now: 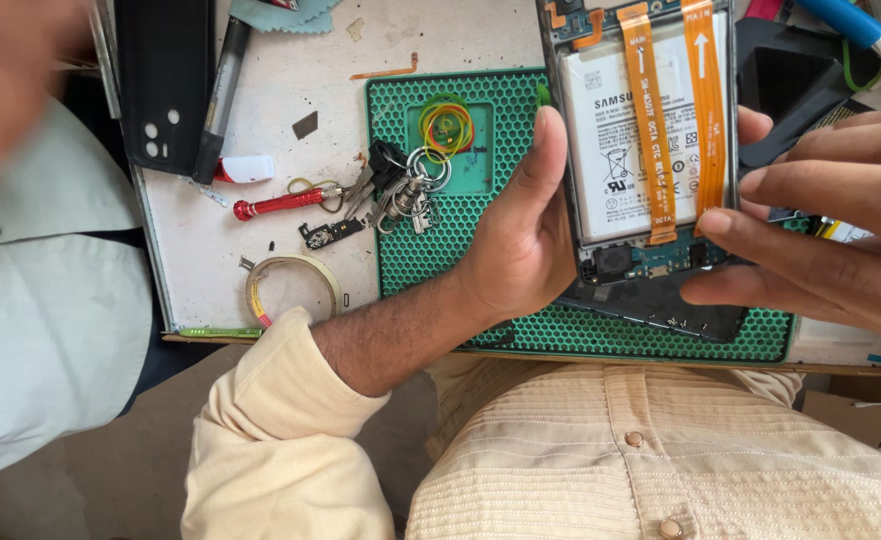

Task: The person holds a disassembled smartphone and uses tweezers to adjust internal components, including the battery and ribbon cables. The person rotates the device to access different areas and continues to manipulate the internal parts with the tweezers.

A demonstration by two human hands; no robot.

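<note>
An opened phone (651,140), its back cover off, is held up between both hands above a green mat (601,330). The left hand (516,235) grips the phone's left edge, thumb lying up along the frame and palm cupped under its lower left corner. The right hand (821,225) comes in from the right, fingers (761,225) spread and laid flat against the phone's right edge and lower right corner, so the phone sits pinched between the two hands. Inside the phone a white battery (611,150) shows, with two orange flex cables (706,110) running down over it.

On the mat to the left of the left hand lie coloured rubber bands (447,125) and a bunch of keys (406,190). Farther left on the white table (301,260) are a red-handled screwdriver (281,203), a tape roll (293,288) and a black phone case (166,85). Another person's pale shirt (41,300) fills the left edge of the view.
</note>
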